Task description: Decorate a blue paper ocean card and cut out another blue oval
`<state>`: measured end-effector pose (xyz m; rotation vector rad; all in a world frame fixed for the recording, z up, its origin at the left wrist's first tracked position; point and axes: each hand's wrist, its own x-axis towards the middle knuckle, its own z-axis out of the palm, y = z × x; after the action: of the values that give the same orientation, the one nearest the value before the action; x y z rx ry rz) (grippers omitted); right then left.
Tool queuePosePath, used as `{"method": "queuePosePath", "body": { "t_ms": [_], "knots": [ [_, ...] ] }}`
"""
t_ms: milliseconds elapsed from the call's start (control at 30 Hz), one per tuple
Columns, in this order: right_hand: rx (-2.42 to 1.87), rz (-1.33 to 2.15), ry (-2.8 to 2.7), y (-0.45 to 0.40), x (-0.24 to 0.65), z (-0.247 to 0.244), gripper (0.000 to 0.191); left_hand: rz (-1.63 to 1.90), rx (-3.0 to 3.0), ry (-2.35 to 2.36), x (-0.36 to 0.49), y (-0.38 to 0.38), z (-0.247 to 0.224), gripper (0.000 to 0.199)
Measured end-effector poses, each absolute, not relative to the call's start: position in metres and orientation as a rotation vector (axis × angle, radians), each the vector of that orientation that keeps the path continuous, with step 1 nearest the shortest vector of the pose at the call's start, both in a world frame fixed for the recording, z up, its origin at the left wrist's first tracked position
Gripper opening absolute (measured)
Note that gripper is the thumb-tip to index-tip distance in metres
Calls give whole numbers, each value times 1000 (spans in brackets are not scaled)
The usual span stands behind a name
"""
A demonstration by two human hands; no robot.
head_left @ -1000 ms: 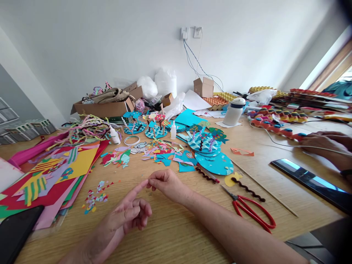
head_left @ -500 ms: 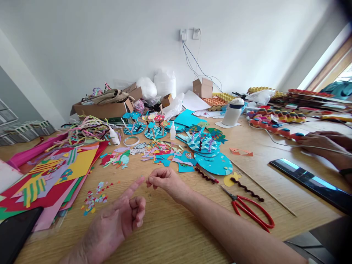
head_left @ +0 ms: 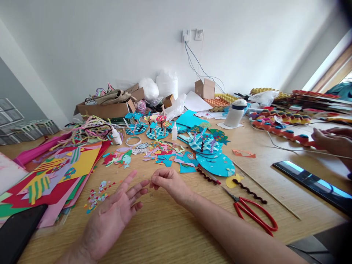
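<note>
My left hand [head_left: 114, 212] is palm up above the wooden table, its fingers spread with nothing in them. Close to its fingertips, my right hand [head_left: 170, 185] has thumb and index finger pinched together; what they hold, if anything, is too small to make out. Small coloured paper bits [head_left: 97, 196] lie left of my left hand. Beyond both hands are cut paper scraps [head_left: 165, 157] and a blue paper disc [head_left: 217, 164] with a layered blue piece. Red-handled scissors [head_left: 255, 214] rest to the right of my right forearm, beside a dark wavy strip [head_left: 250, 191].
Coloured paper sheets [head_left: 79, 167] and a black phone [head_left: 20, 233] lie at the left. Glue bottles [head_left: 174, 132], a white canister [head_left: 235, 114] and a cardboard box [head_left: 104, 110] stand farther back. A thin stick [head_left: 269, 192], a dark glossy device [head_left: 313, 187] and another person's hands [head_left: 334, 141] are at right.
My left hand's fingers have opened out from a partly curled pose. My right hand keeps its pinch. At the right, the other person's hands have lifted and come together. The view has shifted slightly.
</note>
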<state>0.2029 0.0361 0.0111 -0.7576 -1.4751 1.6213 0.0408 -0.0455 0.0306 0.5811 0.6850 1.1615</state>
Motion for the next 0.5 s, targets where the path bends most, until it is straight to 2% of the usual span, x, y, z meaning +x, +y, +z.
{"method": "queuePosePath", "body": {
  "t_ms": [500],
  "knots": [
    [-949, 1426, -1720, 39, 198, 0, 11, 1090, 1323, 1132, 35, -49, 20, 51]
  ]
}}
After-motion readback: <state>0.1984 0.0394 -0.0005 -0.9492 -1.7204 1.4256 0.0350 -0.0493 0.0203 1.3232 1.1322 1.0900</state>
